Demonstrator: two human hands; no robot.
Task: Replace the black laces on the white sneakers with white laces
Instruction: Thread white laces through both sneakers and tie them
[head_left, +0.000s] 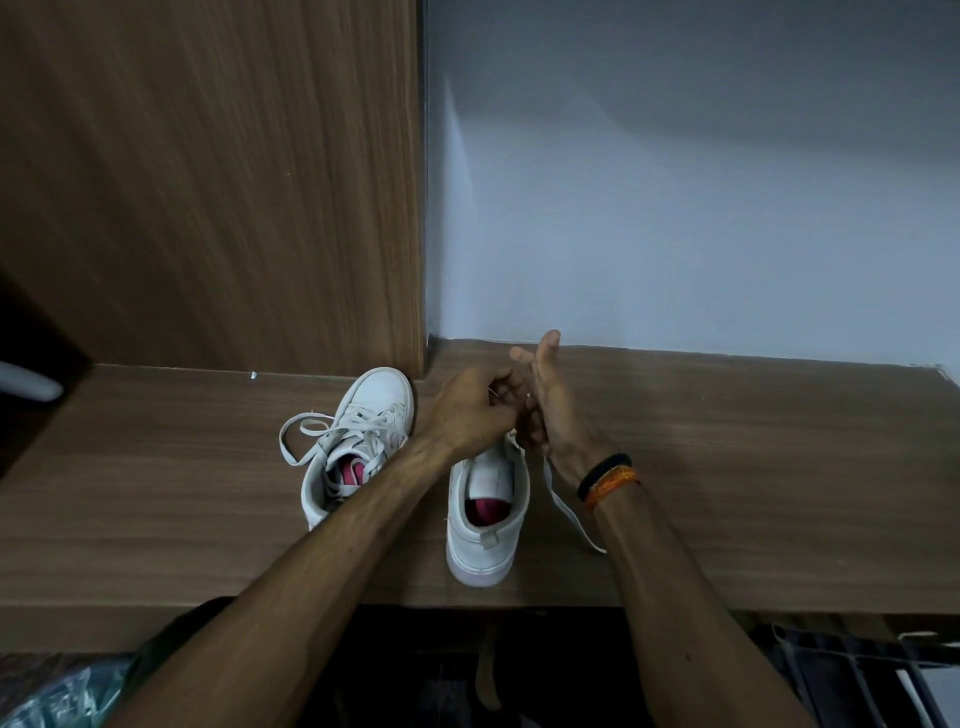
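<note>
Two white sneakers stand on a wooden shelf (753, 467). The left sneaker (358, 441) is laced with a white lace whose loose ends loop out to its left. The right sneaker (485, 519) stands heel toward me, and my hands hide its front. My left hand (475, 410) is curled over that sneaker's front and pinches the white lace there. My right hand (545, 400) is beside it, upper fingers straight and pointing away, lower fingers curled round the lace. A white lace end (569, 512) trails down past my right wrist onto the shelf. No black lace shows.
A wooden panel (208, 182) rises behind the left sneaker and a grey wall (675, 182) behind the right. The shelf's front edge runs just below the sneakers. A dark rack (857, 670) is below right, and a plastic bag (57, 691) below left.
</note>
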